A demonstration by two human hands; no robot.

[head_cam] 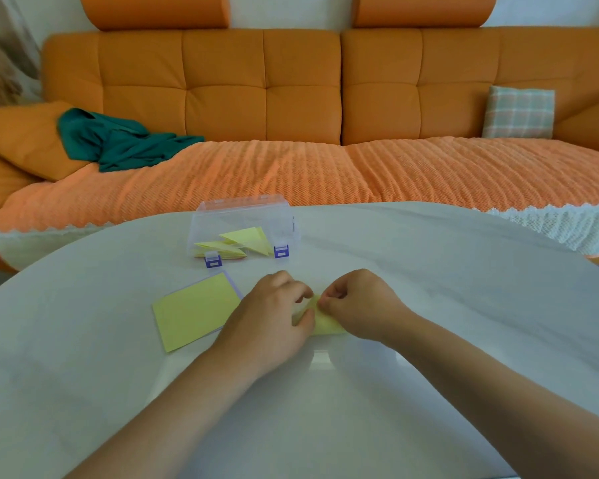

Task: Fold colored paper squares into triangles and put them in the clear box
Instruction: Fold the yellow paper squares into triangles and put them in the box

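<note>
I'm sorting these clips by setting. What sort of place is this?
Most likely a home living room: an orange tufted sofa with a plaid cushion and a green cloth thrown on it stands right behind the white table where a yellow paper is being folded.

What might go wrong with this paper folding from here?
The left hand and right hand cover most of the yellow paper, so its corners may slip out of line and crease crookedly. The left forearm passes close beside the stack of yellow squares and might knock it askew. The clear box holds loosely piled folded triangles; another may jut out.
</note>
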